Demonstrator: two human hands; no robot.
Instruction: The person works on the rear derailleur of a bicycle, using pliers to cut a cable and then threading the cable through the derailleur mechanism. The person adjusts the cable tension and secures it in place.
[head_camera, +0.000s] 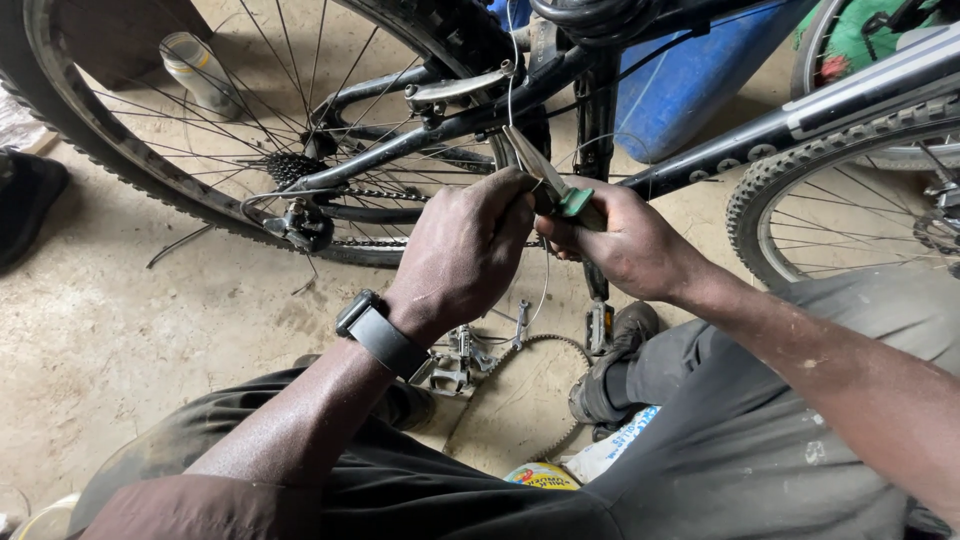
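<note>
Nearest the camera: the person's dark trousers and bent knees, a round yellow-lidded tin (541, 476) on the floor between them, a white printed pouch (618, 446) just beside it. Next out: a detached derailleur (455, 365) and a loose length of chain (520, 385) lying on the dusty concrete floor (120, 330), near the person's shoe (608, 375). Middle: left hand (465, 255), black watch (380, 333) on its wrist, grip narrow, fingertips pinched at a thin bare cable (514, 95) that runs up to the frame. Right hand (625, 245) touching the left, grip closed around green-handled pliers (550, 180), whose closed nose points up along the cable toward the rear brake arm (455, 88). Beyond: black bicycle frame (700, 155), rear wheel (130, 150) with cassette and a fitted derailleur, second wheel (820, 200) at right, blue drum (690, 85), a bottle (197, 68) at far left. Progress, judged: cable appears threaded at the brake; tensioning or securing seems in hand, and whether its end is fastened cannot be told.
</note>
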